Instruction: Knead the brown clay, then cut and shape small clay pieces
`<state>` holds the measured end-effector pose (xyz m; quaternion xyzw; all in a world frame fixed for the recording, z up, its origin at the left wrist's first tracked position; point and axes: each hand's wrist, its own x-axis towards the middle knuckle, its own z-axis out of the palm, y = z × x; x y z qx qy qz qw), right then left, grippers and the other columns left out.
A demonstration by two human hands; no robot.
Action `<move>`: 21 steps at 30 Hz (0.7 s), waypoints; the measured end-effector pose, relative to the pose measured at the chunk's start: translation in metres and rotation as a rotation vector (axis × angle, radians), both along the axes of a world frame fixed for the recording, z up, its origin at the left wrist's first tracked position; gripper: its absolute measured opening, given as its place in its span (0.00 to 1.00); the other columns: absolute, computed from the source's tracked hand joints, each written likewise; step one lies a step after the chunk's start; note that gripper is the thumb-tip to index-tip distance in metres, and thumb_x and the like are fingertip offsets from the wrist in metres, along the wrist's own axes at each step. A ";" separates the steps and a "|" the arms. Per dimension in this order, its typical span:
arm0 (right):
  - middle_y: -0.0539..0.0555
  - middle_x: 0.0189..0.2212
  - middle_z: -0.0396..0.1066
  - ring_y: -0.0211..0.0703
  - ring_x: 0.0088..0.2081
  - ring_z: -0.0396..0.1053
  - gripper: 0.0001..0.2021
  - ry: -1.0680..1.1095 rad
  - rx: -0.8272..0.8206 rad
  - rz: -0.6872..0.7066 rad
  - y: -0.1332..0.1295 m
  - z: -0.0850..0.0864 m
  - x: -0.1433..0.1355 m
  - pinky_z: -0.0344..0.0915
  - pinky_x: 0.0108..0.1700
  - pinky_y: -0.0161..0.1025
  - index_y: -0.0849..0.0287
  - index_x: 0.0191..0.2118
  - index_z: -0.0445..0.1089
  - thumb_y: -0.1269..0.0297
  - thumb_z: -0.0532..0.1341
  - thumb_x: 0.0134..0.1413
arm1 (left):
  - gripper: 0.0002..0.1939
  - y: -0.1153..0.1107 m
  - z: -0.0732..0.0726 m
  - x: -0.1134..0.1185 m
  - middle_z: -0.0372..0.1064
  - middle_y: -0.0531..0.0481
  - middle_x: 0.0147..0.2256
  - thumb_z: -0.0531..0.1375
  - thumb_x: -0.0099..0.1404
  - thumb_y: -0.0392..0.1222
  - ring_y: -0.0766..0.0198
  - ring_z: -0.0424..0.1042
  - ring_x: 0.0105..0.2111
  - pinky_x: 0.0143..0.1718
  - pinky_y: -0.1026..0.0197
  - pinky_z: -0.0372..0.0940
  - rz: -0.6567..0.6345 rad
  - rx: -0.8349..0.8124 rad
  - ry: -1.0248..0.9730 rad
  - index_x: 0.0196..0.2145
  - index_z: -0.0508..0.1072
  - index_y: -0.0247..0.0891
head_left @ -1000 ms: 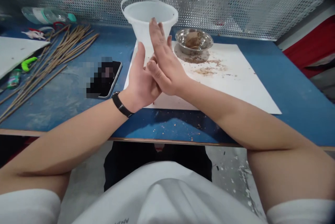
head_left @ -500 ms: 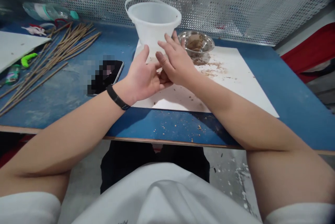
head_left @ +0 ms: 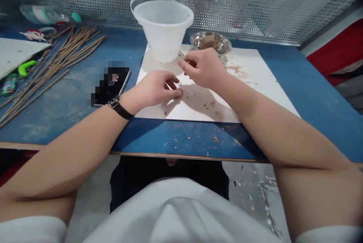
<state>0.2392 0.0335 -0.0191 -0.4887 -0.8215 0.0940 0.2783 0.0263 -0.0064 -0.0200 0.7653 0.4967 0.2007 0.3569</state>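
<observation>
My left hand (head_left: 161,88) is low over the white board (head_left: 263,84), fingers curled and thumb stretched forward. A small lump of brown clay (head_left: 181,92) shows at its thumb tip, mostly covered by the hand. To the right and a little farther away, my right hand (head_left: 200,67) is closed with thumb and fingers drawn together; what it holds, if anything, is hidden. Behind my hands stands a white plastic bucket (head_left: 164,40). Beside it, past my right hand, a steel bowl (head_left: 227,47) contains brown clay (head_left: 210,41).
Thin brown sticks (head_left: 68,52) lie in a bundle at left, near a phone (head_left: 120,80), a plastic bottle (head_left: 51,14) and a bright green object (head_left: 27,68). Clay crumbs (head_left: 215,139) dot the board and the blue table (head_left: 309,95). A perforated metal panel (head_left: 255,4) rises behind.
My hands, pressed together half a second ago around something brown, have come apart. The left has turned palm down and curled; the right has curled its fingers.
</observation>
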 end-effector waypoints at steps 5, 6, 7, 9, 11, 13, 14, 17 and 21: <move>0.53 0.24 0.70 0.49 0.34 0.69 0.27 0.001 0.025 -0.076 -0.008 0.002 -0.006 0.63 0.41 0.47 0.53 0.27 0.67 0.40 0.57 0.75 | 0.19 0.001 0.001 0.000 0.84 0.42 0.44 0.76 0.58 0.49 0.57 0.80 0.38 0.43 0.55 0.71 -0.029 -0.021 0.029 0.44 0.82 0.37; 0.54 0.24 0.71 0.50 0.35 0.70 0.28 -0.005 0.030 -0.072 -0.010 0.002 -0.009 0.63 0.41 0.47 0.53 0.28 0.68 0.38 0.56 0.75 | 0.20 0.001 0.003 -0.001 0.85 0.42 0.44 0.77 0.57 0.50 0.56 0.80 0.39 0.44 0.55 0.72 -0.050 -0.043 0.025 0.43 0.82 0.37; 0.55 0.25 0.72 0.50 0.35 0.70 0.28 -0.017 0.027 -0.061 -0.013 0.002 -0.013 0.64 0.41 0.47 0.53 0.29 0.70 0.38 0.55 0.75 | 0.20 0.001 0.005 -0.003 0.85 0.42 0.44 0.77 0.56 0.50 0.55 0.81 0.41 0.45 0.55 0.72 -0.082 -0.065 0.030 0.42 0.82 0.37; 0.56 0.28 0.75 0.51 0.36 0.71 0.26 -0.054 0.009 -0.029 -0.018 0.000 -0.023 0.65 0.43 0.47 0.54 0.32 0.73 0.41 0.54 0.77 | 0.17 0.004 0.011 -0.009 0.86 0.44 0.43 0.75 0.56 0.48 0.53 0.82 0.43 0.46 0.55 0.72 -0.160 -0.093 0.060 0.41 0.83 0.39; 0.57 0.33 0.77 0.52 0.39 0.73 0.24 -0.108 0.000 0.013 -0.022 -0.003 -0.035 0.67 0.46 0.48 0.55 0.36 0.75 0.47 0.52 0.79 | 0.14 0.008 0.017 -0.015 0.85 0.47 0.41 0.73 0.56 0.47 0.52 0.81 0.42 0.46 0.55 0.71 -0.201 -0.066 0.141 0.39 0.84 0.40; 0.60 0.40 0.79 0.56 0.45 0.75 0.24 -0.172 0.010 0.035 -0.021 -0.008 -0.049 0.68 0.51 0.51 0.57 0.42 0.78 0.51 0.49 0.80 | 0.12 0.013 0.022 -0.022 0.84 0.48 0.37 0.73 0.56 0.49 0.53 0.79 0.39 0.43 0.55 0.68 -0.183 0.006 0.275 0.36 0.83 0.41; 0.62 0.44 0.79 0.58 0.48 0.75 0.24 -0.207 0.018 0.036 -0.020 -0.011 -0.055 0.68 0.54 0.52 0.58 0.46 0.78 0.53 0.47 0.81 | 0.13 0.015 0.025 -0.026 0.82 0.48 0.35 0.73 0.56 0.51 0.54 0.78 0.38 0.42 0.55 0.66 -0.165 0.032 0.350 0.33 0.81 0.41; 0.68 0.54 0.77 0.63 0.58 0.72 0.25 -0.313 0.034 0.092 -0.013 -0.019 -0.068 0.66 0.63 0.57 0.63 0.57 0.76 0.51 0.49 0.80 | 0.12 0.022 0.028 -0.036 0.77 0.47 0.31 0.68 0.61 0.51 0.57 0.71 0.34 0.38 0.55 0.61 -0.143 0.084 0.543 0.30 0.76 0.40; 0.72 0.69 0.68 0.69 0.75 0.58 0.34 -0.385 0.041 0.258 -0.012 -0.031 -0.062 0.51 0.78 0.62 0.66 0.69 0.70 0.41 0.50 0.78 | 0.09 0.028 0.027 -0.044 0.77 0.45 0.34 0.64 0.64 0.47 0.57 0.69 0.34 0.39 0.55 0.60 -0.112 0.070 0.597 0.33 0.77 0.39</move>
